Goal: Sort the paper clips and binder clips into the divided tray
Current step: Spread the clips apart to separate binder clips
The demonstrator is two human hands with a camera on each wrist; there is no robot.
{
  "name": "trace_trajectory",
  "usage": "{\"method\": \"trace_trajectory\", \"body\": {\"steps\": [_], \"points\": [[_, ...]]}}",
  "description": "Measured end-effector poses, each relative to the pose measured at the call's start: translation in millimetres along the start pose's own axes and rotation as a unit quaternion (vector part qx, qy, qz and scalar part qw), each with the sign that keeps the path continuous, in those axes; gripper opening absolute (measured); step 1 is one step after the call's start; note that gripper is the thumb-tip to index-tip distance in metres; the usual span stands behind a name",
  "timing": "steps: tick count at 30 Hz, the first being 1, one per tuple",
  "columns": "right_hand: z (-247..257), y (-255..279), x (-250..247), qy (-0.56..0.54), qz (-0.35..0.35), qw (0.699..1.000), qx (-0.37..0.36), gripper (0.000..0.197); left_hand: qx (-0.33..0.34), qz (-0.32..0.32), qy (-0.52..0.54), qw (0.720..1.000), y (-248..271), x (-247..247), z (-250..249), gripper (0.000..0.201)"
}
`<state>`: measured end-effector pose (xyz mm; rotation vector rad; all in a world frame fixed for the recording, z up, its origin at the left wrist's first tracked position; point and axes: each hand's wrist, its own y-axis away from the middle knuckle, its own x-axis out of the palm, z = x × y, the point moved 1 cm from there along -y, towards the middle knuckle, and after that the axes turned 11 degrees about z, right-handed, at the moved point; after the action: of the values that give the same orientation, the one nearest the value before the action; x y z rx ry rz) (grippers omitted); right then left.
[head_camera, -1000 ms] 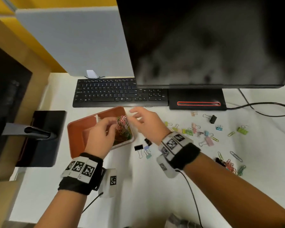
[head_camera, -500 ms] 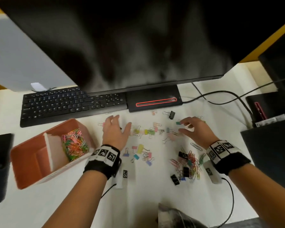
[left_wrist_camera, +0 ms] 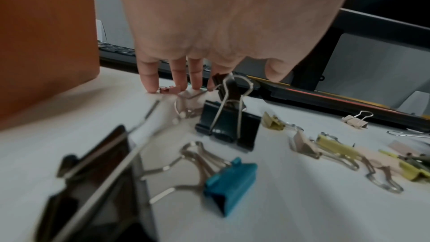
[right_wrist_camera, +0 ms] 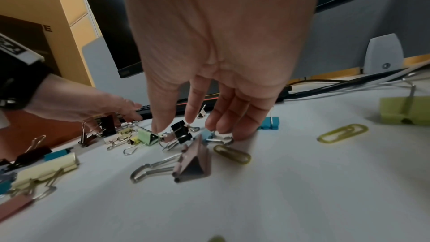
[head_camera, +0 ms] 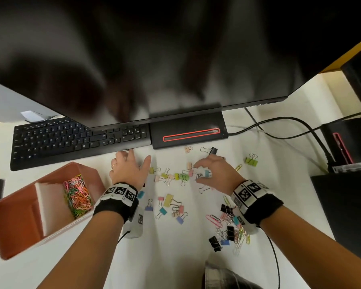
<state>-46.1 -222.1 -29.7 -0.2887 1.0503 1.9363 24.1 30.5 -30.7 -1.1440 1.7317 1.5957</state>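
Note:
The orange divided tray [head_camera: 19, 215] sits at the left, with coloured paper clips [head_camera: 77, 197] in its right compartment. Binder clips [head_camera: 175, 176] lie scattered in a row between my hands. My left hand [head_camera: 138, 158] is spread near the keyboard; in the left wrist view the left hand [left_wrist_camera: 223, 80] has straight fingers touching the table by a small pink binder clip [left_wrist_camera: 170, 89], behind a black one [left_wrist_camera: 228, 128]. My right hand [head_camera: 196, 173] arches over the row. In the right wrist view the right hand [right_wrist_camera: 188, 128] holds nothing, its fingers [right_wrist_camera: 221, 128] touching a blue clip [right_wrist_camera: 207, 135].
A black keyboard [head_camera: 75, 140] and the monitor base [head_camera: 188, 132] border the far side, under a large monitor [head_camera: 175, 59]. Cables [head_camera: 279, 126] and a black box [head_camera: 346, 205] lie to the right. A mixed heap of clips [head_camera: 229, 226] sits under my right wrist.
Both hands left the tray and moved right to the scattered clips, and the view swung with them. In the last half second the right hand shifted left over the row of binder clips.

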Motion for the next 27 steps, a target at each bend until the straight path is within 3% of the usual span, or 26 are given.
{"method": "trace_trajectory", "body": {"steps": [5, 9, 11, 14, 17, 20, 25, 27], "points": [[-1.4, 1.6, -0.4, 0.006, 0.019, 1.0, -0.006, 0.041, 0.013, -0.008, -0.017, 1.0, 7.0, -2.2, -0.2, 0.054], [0.4, 1.2, 6.1, 0.004, 0.019, 1.0, 0.001, 0.036, 0.101, 0.018, 0.024, 0.994, 17.4, 6.5, 5.2, 0.034], [0.8, 2.0, 5.6, 0.003, 0.022, 1.0, 0.008, 0.032, 0.114, 0.013, 0.021, 0.993, 14.7, 6.5, 7.8, 0.029], [-1.9, 9.2, 1.3, -0.013, -0.001, 1.0, 0.01, 0.024, 0.096, 0.022, -0.022, 0.995, 10.2, -3.2, 2.7, 0.024], [-8.3, 20.7, -8.2, -0.039, -0.074, 0.996, 0.011, 0.02, 0.082, 0.039, -0.049, 0.995, 6.8, -10.9, -3.1, 0.017], [-20.8, 33.0, -21.8, -0.045, -0.119, 0.991, 0.028, 0.023, 0.074, 0.05, -0.064, 0.994, 4.5, -8.6, -5.8, 0.023], [-32.1, 44.2, -19.8, 0.035, -0.13, 0.99, 0.031, 0.031, 0.044, 0.009, 0.013, 0.999, 2.8, -1.5, -3.0, 0.025], [-21.6, 43.7, -8.4, 0.104, -0.077, 0.991, 0.016, 0.036, 0.043, 0.004, -0.007, 0.999, 2.9, -0.3, -3.4, 0.023]]}}
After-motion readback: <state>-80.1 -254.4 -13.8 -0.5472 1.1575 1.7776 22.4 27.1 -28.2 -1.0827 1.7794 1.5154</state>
